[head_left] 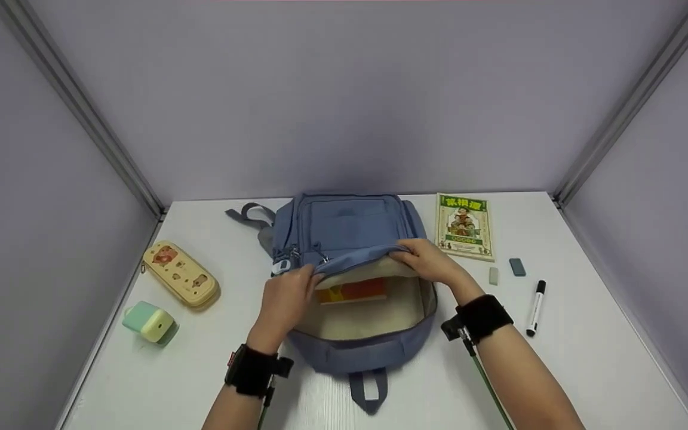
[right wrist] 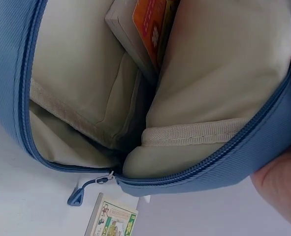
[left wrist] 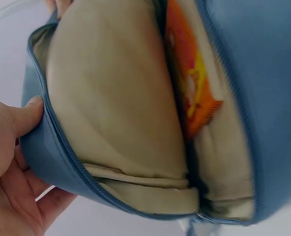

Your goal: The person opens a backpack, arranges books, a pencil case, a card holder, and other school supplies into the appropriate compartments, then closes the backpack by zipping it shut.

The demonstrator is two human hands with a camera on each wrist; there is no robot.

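A blue backpack (head_left: 350, 224) lies with its main zipped opening towards me, its beige lining (head_left: 356, 319) exposed. My left hand (head_left: 284, 301) pinches the upper edge of the opening on the left, thumb on the zip side in the left wrist view. On the right, my right hand (head_left: 433, 261) grips the same edge and lifts it. Inside sits an orange and yellow packet (left wrist: 192, 73) with a serrated end. Beside it in the right wrist view is a thick block of white pages (right wrist: 128, 39), like a book, partly hidden.
Left of the backpack are a yellow pencil case (head_left: 181, 275) and a green and yellow box-like item (head_left: 150, 322). To the right lie a green-covered book (head_left: 464, 227), a dark eraser-like block (head_left: 517, 267), a pale one (head_left: 493, 276) and a marker (head_left: 536, 307). Walls enclose the table.
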